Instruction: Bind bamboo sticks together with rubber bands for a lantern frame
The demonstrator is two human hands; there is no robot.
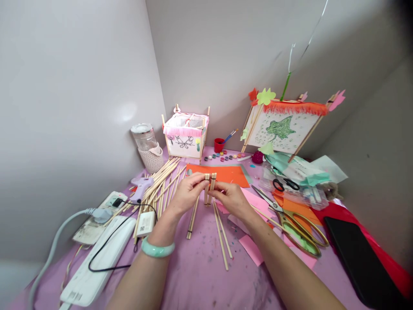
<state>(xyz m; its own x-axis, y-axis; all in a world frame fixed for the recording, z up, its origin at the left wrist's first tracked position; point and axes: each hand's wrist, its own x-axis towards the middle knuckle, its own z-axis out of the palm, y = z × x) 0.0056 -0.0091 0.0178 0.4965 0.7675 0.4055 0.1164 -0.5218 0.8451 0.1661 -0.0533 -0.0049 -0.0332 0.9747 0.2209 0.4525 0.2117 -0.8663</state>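
Note:
In the head view my left hand (187, 193) pinches the top of one short bundle of wooden sticks (206, 196). Close against its right side stands a second bundle of sticks (211, 193), gripped by my right hand (232, 198). Both bundles are nearly upright, with dark bands near their top and bottom ends. A tied pair of sticks (192, 221) lies on the purple tablecloth (200, 275) just below my left hand. Two loose sticks (221, 237) lie below my right hand. Behind my hands is a sheet of orange paper (234, 174).
To the left are a stick pile (161, 181), a lilac glue gun (142, 187), a power strip (98, 258) and a cable. Gold-handled scissors (290, 219), pink paper scraps (251, 249) and a black phone (358, 262) lie right. Two paper lanterns (183, 146) stand behind.

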